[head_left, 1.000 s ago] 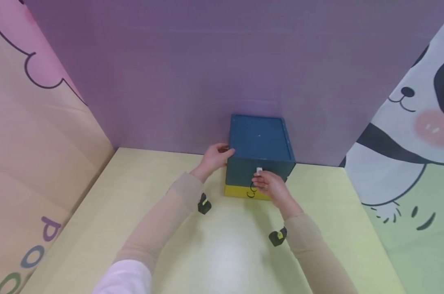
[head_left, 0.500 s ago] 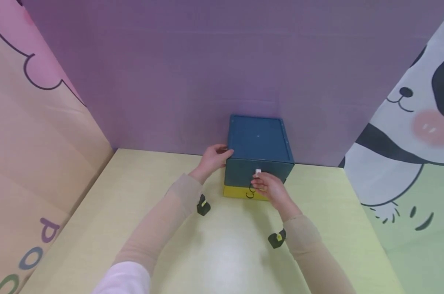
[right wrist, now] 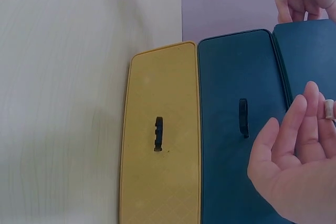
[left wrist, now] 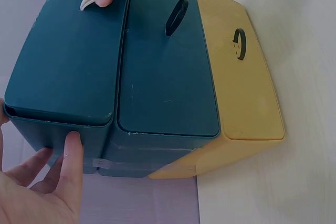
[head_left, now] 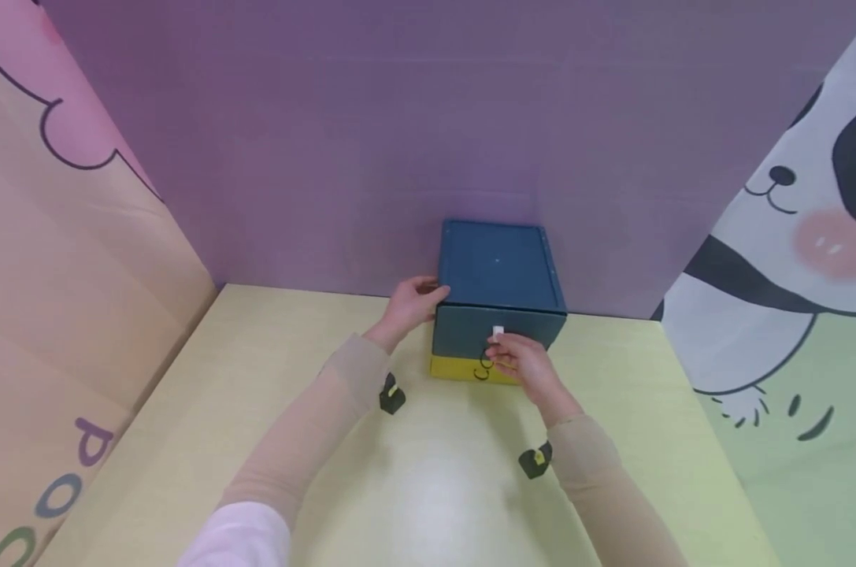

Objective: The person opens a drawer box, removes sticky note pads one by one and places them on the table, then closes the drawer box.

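A small drawer unit stands against the purple wall, with two dark blue drawers above a yellow drawer (left wrist: pixel 247 93). My left hand (head_left: pixel 412 305) steadies its upper left side, thumb at the top edge and fairly straight fingers (left wrist: pixel 72 156) pressed on the side face. My right hand (head_left: pixel 523 364) holds the white handle (head_left: pixel 498 332) of the top blue drawer (left wrist: pixel 68 61), fingers hooked at it in the left wrist view. That drawer front stands slightly out, a narrow gap along its edge. The middle blue drawer (right wrist: pixel 236 72) and the yellow one look closed, each with a black handle.
The unit rests at the back of a pale yellow table (head_left: pixel 428 488). A purple wall (head_left: pixel 328 157) rises directly behind it. Printed panels flank both sides, with a panda (head_left: pixel 761 299) on the right. Black wrist cameras (head_left: pixel 392 395) hang below both wrists.
A dark gap has appeared between the top panel and the top drawer front, which has come slightly forward. Both hands keep nearly the same places.
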The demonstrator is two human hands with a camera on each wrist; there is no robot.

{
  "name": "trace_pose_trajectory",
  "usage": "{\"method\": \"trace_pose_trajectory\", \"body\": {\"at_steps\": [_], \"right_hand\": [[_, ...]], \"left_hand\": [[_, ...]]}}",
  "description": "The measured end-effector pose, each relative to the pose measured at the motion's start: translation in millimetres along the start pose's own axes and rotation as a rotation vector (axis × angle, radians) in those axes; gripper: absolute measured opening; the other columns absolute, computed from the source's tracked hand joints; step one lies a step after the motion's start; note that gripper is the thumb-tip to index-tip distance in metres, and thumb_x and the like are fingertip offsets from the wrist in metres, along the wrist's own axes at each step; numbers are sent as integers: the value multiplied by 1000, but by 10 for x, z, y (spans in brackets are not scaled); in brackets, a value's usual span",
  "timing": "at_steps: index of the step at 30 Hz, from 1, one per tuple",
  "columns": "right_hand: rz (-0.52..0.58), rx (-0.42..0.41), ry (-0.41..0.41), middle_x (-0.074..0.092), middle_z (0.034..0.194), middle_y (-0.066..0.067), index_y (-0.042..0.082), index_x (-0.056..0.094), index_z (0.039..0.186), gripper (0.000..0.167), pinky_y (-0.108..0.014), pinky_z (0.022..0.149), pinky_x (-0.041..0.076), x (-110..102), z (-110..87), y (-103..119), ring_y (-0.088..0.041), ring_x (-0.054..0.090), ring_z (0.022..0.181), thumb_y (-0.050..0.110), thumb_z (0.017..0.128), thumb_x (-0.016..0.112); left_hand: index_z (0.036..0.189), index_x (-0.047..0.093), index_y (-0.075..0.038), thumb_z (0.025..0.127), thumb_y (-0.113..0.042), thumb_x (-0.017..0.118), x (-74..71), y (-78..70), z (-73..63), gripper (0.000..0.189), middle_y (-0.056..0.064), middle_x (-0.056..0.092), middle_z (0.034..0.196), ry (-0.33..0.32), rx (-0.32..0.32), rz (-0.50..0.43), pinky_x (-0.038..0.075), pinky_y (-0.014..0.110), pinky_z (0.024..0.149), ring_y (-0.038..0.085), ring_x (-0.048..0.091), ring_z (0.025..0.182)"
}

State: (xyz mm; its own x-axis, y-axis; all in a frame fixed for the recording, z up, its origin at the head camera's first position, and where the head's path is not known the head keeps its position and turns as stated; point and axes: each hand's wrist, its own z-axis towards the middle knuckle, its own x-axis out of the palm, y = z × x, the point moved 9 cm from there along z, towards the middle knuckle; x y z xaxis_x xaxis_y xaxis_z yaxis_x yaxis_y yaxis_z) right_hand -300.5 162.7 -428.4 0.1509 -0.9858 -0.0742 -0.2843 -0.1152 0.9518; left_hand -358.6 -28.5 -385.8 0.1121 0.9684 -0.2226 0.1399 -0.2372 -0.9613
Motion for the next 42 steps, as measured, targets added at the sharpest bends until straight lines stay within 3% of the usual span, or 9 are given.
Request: {"method": "trace_pose_trajectory", "body": {"at_steps": [11, 20, 27, 32, 39, 42], "right_hand": [[-70, -26, -42, 64, 82, 7, -8, 54, 125, 41, -46, 106, 42, -55, -32, -7, -14, 61, 89, 22, 99, 48], [-117, -6, -103, 68, 103, -13, -6, 58, 122, 39, -44, 103, 45, -109, -88, -28, -10, 61, 82, 23, 99, 49], [-121, -19, -67, 69, 101, -10, -8, 57, 123, 40, -45, 103, 46, -81, -127, -25, -6, 62, 79, 24, 99, 50], [-112, -39, -65, 68, 104, -16, -10, 58, 120, 39, -47, 102, 46, -60, -152, 15, -6, 62, 78, 21, 98, 51], [-163, -60, -86, 69, 83, -2, -12, 59, 116, 39, -31, 86, 56, -70, -199, 83, -9, 65, 74, 22, 98, 51], [-161, -59, -54, 69, 79, 0, -13, 58, 117, 40, -30, 85, 56, -47, -212, 90, -8, 66, 73, 22, 99, 50]], "left_hand": [[139, 45, -9, 94, -32, 59, 0, 17, 25, 53, 10, 54, 132, 7, 13, 0, 54, 37, 92, 25, 55, 118], [138, 47, -8, 93, -32, 60, 19, 10, 27, 52, 10, 55, 131, 6, 11, 2, 54, 37, 91, 25, 56, 117], [138, 47, -8, 93, -32, 60, 2, 19, 16, 52, 10, 55, 130, 8, 13, -20, 54, 37, 91, 24, 55, 117], [138, 47, -9, 93, -32, 61, -13, 21, 19, 53, 9, 55, 131, 13, 7, -26, 54, 37, 92, 24, 55, 118], [137, 48, -9, 92, -32, 62, -11, 16, 29, 53, 9, 54, 133, 19, -3, -28, 54, 38, 92, 24, 55, 119], [137, 48, -9, 92, -32, 62, -15, 25, 23, 53, 9, 53, 135, 20, -9, -31, 53, 38, 92, 24, 54, 120]]}}
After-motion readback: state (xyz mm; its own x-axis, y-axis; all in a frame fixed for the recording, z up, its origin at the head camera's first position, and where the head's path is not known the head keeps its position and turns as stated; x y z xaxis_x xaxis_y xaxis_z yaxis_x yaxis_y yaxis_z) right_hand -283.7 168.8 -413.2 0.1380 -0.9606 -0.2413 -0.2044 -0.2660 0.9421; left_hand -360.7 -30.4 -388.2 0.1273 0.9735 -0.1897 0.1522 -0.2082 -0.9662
